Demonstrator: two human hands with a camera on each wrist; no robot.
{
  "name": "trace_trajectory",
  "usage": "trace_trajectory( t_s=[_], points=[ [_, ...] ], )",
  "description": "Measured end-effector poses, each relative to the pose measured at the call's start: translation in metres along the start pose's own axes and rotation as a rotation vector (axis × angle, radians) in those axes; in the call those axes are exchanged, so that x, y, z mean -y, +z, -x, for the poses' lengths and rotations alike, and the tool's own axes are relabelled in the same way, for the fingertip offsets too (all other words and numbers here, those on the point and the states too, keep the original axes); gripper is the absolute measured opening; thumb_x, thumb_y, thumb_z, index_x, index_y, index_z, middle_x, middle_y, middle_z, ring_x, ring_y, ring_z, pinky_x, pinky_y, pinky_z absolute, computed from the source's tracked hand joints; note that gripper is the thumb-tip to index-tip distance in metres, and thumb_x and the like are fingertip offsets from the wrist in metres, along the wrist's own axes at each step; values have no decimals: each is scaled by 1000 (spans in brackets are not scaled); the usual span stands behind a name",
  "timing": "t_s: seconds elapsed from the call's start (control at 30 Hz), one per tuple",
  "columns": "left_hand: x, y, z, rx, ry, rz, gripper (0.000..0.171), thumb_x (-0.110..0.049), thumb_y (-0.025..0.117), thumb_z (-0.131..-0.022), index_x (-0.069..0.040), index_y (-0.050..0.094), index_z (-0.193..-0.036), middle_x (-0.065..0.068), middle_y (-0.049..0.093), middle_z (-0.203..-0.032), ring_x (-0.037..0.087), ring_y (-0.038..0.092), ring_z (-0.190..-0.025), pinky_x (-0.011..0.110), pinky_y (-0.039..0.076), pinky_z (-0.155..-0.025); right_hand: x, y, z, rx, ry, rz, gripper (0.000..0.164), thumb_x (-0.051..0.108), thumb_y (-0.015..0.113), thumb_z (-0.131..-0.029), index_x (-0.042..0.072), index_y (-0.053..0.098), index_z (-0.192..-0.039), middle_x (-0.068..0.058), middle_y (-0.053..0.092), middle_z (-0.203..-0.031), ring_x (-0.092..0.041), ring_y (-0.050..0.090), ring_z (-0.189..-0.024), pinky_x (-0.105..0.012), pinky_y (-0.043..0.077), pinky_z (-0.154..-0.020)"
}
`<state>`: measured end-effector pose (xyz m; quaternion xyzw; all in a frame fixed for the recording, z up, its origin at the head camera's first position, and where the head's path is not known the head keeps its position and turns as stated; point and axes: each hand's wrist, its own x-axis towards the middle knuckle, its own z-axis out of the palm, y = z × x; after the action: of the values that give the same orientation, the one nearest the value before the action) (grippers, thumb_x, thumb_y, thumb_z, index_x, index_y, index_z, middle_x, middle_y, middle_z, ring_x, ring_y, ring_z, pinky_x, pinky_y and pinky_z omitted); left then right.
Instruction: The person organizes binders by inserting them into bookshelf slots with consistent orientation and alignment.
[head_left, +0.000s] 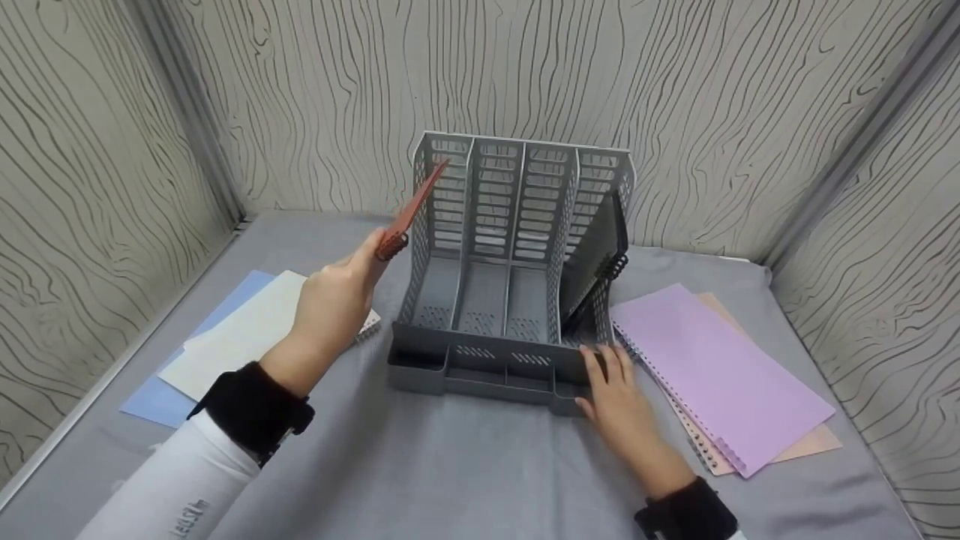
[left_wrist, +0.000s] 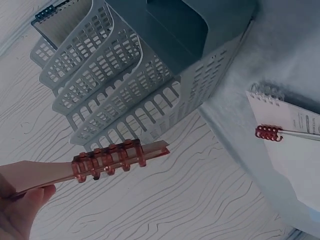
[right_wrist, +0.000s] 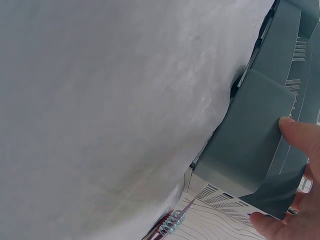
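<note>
My left hand (head_left: 334, 292) pinches a red ring-bound notebook (head_left: 417, 208), raised and tilted, in front of the leftmost slot of a grey file organizer (head_left: 476, 384). In the left wrist view the red rings of the notebook (left_wrist: 107, 159) point away from the fingers, beside the organizer's perforated side wall. My right hand (head_left: 626, 409) grips the organizer's front right corner. The thumb (right_wrist: 295, 131) lies on the small front compartment's edge; other fingers reach over and round the corner. A black ring-bound notebook (head_left: 596, 259) leans in the rightmost slot.
On the left lie a white notebook (head_left: 255, 322) and a blue one (head_left: 154, 397), overlapping. To the right a purple ring-bound notebook (head_left: 727, 375) rests over a peach one (head_left: 814, 444). Wood-patterned panels (head_left: 337, 97) stand behind and at both sides of the grey cloth.
</note>
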<state>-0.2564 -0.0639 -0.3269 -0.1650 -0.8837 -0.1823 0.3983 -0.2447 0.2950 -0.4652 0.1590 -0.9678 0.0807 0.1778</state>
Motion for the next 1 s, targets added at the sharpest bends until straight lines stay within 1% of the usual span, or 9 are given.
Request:
trace_trajectory(
  t_s=[0.07,0.2,0.27,0.3,0.4,0.57,0.63,0.77,1.0],
  points=[
    [-3,2,-1,6,10,-1,37,-16,51,-84,-7,47,-120,17,62,-90,31,58,-56,42,44,-44,0,0,0,-7,-2,-2,77,23,69,-68,10,28,-132,-19,28,-128,-34,14,-122,-43,46,-62],
    [-7,7,-2,4,31,2,38,-13,51,-84,-7,46,-121,15,61,-93,29,57,-54,40,43,-42,1,1,0,-36,-19,-2,77,20,71,-66,8,30,-130,-21,30,-126,-36,19,-120,-45,45,-66],
    [-9,9,-2,0,39,17,38,-12,52,-83,-7,46,-121,15,61,-93,29,57,-54,39,43,-41,2,0,0,-53,-27,-6,77,20,72,-65,7,32,-129,-21,32,-124,-38,22,-118,-45,44,-68],
    [-10,10,-2,-2,40,27,39,-11,53,-83,-7,46,-121,14,61,-94,29,57,-54,38,43,-41,2,0,0,-57,-28,-9,76,19,72,-65,7,32,-129,-21,32,-124,-38,22,-118,-45,44,-67],
    [-14,13,-4,1,45,61,39,-11,54,-82,-6,46,-121,15,62,-91,29,58,-56,38,45,-43,3,-1,0,-48,-16,-12,76,20,72,-65,8,32,-129,-21,32,-125,-38,22,-118,-46,45,-66],
    [-21,18,-6,8,66,83,41,-4,52,-81,-4,44,-121,16,62,-84,26,56,-52,35,44,-44,2,-1,-1,-17,-2,-13,76,22,70,-67,9,30,-131,-19,29,-128,-35,16,-121,-46,45,-65],
    [-24,21,-6,11,80,91,43,-1,50,-80,-3,43,-122,16,62,-82,24,54,-50,33,44,-43,2,-2,-1,-15,-5,-19,77,22,70,-67,9,29,-131,-20,29,-128,-35,15,-122,-46,45,-66],
    [-32,26,-7,13,99,116,42,-1,47,-81,-3,43,-122,15,61,-75,23,52,-48,32,44,-43,2,-2,-1,-26,-8,-16,76,22,71,-67,9,31,-130,-20,30,-127,-36,16,-121,-47,45,-65],
    [-48,38,-10,26,82,157,41,-3,47,-81,-4,43,-122,14,62,-76,23,56,-52,31,46,-46,0,3,0,-33,-7,-20,76,21,71,-66,9,31,-130,-20,29,-127,-36,15,-121,-48,45,-61]
  ],
)
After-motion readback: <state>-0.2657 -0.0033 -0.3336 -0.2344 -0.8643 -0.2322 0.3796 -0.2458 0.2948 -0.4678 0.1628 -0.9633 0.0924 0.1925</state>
